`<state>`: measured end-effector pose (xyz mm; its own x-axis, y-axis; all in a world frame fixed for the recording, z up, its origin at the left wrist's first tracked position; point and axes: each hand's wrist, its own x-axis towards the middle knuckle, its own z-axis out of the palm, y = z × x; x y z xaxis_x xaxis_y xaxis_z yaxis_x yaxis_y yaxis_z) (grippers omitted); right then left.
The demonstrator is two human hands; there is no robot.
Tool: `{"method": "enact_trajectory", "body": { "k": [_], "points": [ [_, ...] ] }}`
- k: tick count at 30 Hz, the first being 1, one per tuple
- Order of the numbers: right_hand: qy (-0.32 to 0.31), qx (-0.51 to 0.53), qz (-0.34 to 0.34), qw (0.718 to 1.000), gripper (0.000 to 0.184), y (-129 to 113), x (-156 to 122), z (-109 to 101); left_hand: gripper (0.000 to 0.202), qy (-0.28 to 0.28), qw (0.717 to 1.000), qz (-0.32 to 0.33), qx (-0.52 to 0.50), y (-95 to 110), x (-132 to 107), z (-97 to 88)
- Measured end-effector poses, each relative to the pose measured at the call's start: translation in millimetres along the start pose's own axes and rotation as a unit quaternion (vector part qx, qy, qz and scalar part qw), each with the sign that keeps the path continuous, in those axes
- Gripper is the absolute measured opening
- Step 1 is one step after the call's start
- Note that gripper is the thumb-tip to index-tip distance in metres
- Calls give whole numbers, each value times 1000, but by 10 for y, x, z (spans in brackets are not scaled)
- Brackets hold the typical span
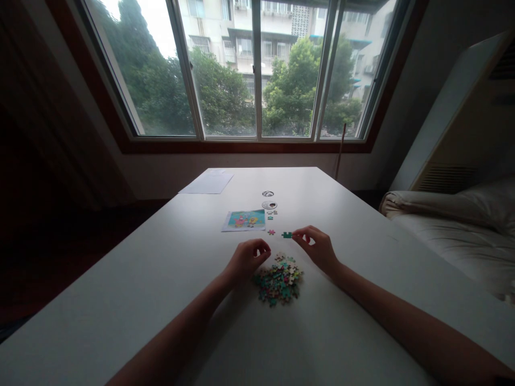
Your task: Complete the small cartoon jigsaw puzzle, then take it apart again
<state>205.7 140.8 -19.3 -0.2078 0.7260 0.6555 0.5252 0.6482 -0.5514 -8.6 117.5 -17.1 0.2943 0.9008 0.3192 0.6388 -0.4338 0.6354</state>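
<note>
The right hand (317,249) pinches a green puzzle piece (287,235) by its edge, close to the bench (153,279), beyond the pile of pieces (279,281). It looks light, thin and stiff. The left hand (245,261) has curled fingers; I cannot tell if they hold anything.

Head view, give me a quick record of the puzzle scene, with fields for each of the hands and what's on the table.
left hand: fingers curled shut at the edge of the pile, contents hidden
right hand: pinches a teal piece beyond the pile
pile: mixed puzzle pieces, between the hands
picture: lies flat, beyond the left hand
pink piece: loose, left of the teal piece
table: white
</note>
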Motion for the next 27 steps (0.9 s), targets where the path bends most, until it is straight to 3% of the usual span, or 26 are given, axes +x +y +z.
{"method": "enact_trajectory", "body": {
  "k": [6, 9, 13, 18, 27],
  "points": [
    [-58, -34, -16, 998, 19, 149, 163, 7, 8, -6, 998, 41, 45, -47, 23, 38],
    [-93, -51, 9, 994, 18, 322, 356, 65, 9, -18, 997, 55, 49, -76, 43, 59],
    [-126, -78, 78, 986, 20, 582, 627, 237, 10, -40, 996, 57, 49, -99, 55, 75],
    [-151, -91, 101, 979, 20, 819, 850, 481, 10, -39, 996, 61, 49, -105, 43, 69],
    [-168, -115, 110, 973, 20, 869, 922, 631, 10, -26, 996, 72, 55, -109, 54, 119]
  ]
}}
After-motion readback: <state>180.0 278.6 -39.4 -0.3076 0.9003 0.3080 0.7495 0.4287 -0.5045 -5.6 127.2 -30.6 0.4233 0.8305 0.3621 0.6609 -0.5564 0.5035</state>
